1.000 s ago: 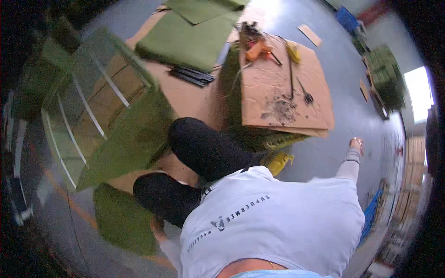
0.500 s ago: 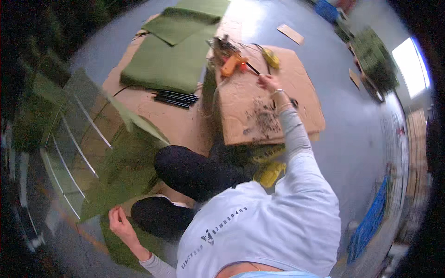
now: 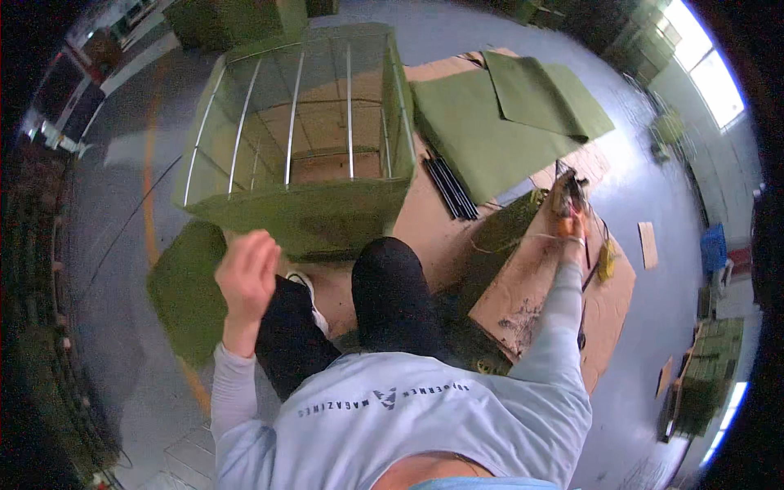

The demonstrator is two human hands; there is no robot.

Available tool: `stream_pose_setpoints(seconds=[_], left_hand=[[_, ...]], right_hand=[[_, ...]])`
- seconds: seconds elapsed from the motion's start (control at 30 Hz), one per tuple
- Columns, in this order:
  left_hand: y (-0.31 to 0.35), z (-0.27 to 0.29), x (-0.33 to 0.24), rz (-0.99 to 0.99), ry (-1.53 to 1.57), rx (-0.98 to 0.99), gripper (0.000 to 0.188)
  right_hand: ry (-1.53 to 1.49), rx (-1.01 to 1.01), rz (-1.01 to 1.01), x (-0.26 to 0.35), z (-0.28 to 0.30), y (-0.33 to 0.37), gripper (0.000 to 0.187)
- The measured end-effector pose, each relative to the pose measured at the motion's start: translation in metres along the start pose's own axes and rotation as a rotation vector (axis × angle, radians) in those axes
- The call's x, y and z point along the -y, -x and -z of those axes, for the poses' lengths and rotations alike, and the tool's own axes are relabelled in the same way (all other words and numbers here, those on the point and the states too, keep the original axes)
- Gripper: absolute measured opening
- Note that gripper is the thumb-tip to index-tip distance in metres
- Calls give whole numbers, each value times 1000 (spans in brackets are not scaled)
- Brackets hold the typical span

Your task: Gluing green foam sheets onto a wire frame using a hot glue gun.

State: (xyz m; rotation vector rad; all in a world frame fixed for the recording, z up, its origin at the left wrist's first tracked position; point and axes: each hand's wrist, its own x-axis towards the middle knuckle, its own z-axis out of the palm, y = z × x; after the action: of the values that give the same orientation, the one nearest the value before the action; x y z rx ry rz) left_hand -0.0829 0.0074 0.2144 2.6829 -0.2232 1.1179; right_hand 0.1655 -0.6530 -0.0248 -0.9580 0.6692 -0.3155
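At the right, my right hand point(image 3: 573, 224) is wrapped round an orange gun-shaped tool point(image 3: 563, 227) above the far end of a cardboard-topped stack point(image 3: 535, 273). A dark, cluttered bundle point(image 3: 569, 189) lies just beyond the tool; its parts are too small to tell. My left hand point(image 3: 247, 273) is raised at the left with its fingers drawn together; whatever may be in them does not show. It is in front of an open-topped green fabric box point(image 3: 327, 204) with white rods along its side.
Folded green sheets point(image 3: 490, 122) lie on cardboard beyond my knees, beside several black rods point(image 3: 449, 188). A yellow tool point(image 3: 607, 260) rests on the stack's right side. Another green piece point(image 3: 188, 286) is on the floor at the left. A blue bundle point(image 3: 713, 247) stands far right.
My view has turned left, bringing the green box to the upper left. My right hand, earlier holding a black stick beside the orange tool, now grips the tool. My left hand has risen.
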Motion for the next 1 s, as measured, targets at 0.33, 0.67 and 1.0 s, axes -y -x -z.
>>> stream_pose_setpoints(seconds=[0.33,0.67,1.0], left_hand=[[-77,60,191,623,-12,16,33],[-184,-95,256,449,274,448,41],[-206,-191,270,1440,1327,263,10]], right_hand=[[-284,671,24,60,-13,47,29],[4,564,213,38,-104,96,32],[51,595,56,-6,-167,183,31]])
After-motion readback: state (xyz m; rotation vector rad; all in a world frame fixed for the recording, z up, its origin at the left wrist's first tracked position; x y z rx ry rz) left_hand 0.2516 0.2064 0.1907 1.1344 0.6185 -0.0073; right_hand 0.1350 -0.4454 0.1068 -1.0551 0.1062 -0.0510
